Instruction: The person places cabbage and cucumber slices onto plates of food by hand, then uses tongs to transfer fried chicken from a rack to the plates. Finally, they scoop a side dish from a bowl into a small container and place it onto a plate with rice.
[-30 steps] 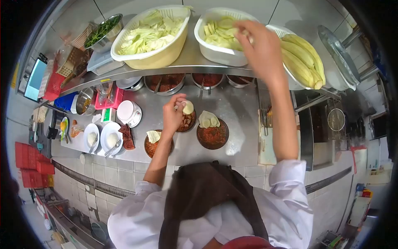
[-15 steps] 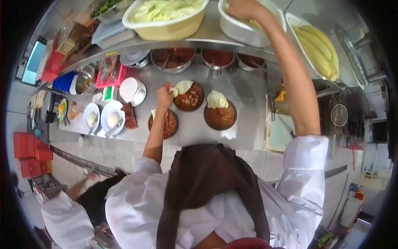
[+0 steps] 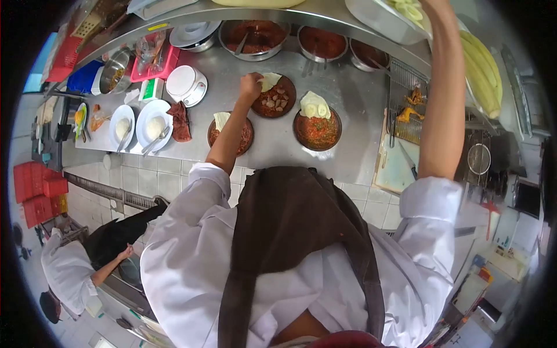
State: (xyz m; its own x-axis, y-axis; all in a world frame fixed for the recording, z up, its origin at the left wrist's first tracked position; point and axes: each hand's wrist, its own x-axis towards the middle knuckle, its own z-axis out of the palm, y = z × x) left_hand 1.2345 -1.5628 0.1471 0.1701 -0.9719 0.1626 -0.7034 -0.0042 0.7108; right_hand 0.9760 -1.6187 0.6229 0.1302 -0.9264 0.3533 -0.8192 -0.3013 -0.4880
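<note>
Nearest the camera: the person's white jacket and brown apron fill the lower frame; both arms reach away over the steel surface. Left hand sits at the near-left rim of the middle clay bowl, fingers curled closed, touching the pale cabbage leaf that lies on the bowl's far-left edge; whether the grip actually pinches the leaf cannot be told. That bowl holds brown meat pieces. Just left and nearer, a second clay bowl with red sauce and a cabbage piece at its far rim lies under the left forearm. To the right, a third clay bowl holds red sauce topped with cabbage and cucumber slices. Right arm goes up to the shelf; right hand is cut off by the top frame edge at the white tub of cucumber slices, so its grip cannot be told. Left along the surface: two white plates of rice, a white lidded pot. Right: a wire rack with fried pieces, a cutting board with knife. Far side, under the shelf: steel pans of red sauce. On the shelf's right end, peeled yellow-green vegetables. Lower left, another person in white works apart.
</note>
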